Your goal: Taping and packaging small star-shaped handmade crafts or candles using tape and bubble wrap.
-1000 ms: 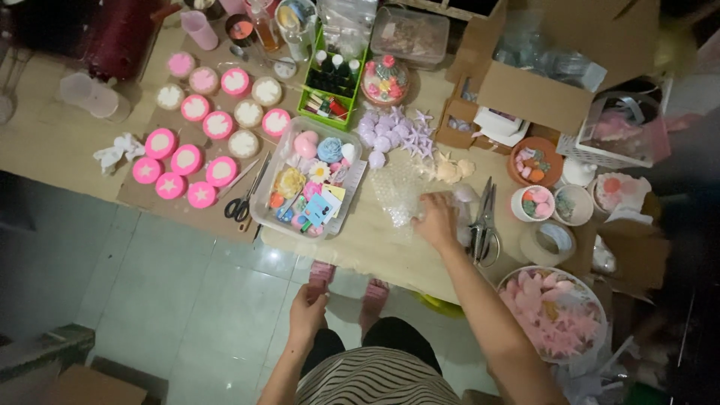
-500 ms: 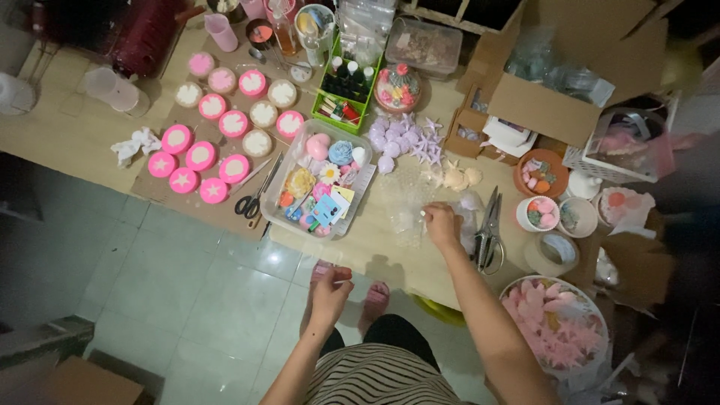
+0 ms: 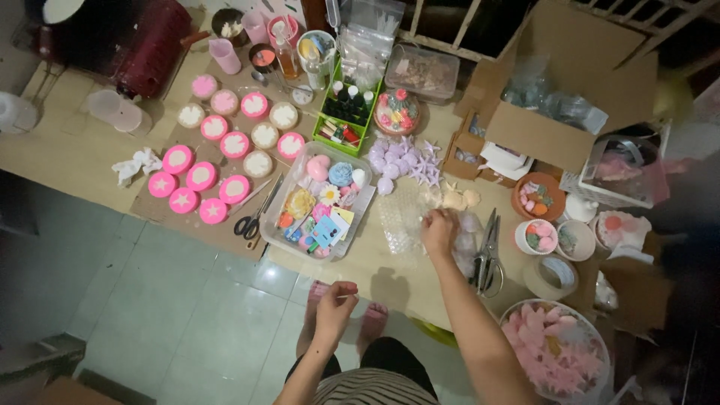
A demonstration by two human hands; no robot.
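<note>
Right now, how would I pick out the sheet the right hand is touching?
Start at the clear plastic tub of colourful pieces mid-table. Just right of it lies a clear bubble wrap sheet, under the right hand. Unlike the purple star shapes above it, it is flat, see-through and dimpled.

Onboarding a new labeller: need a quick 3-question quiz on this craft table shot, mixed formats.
1. True or false: the right hand rests on the table beside the bubble wrap.
2. What lies just right of that hand? A) large scissors B) a hammer C) a phone
3. Fill in: the left hand hangs off the table, above the ____ floor.

Key: 1 true; 2 A; 3 tiled.
</note>
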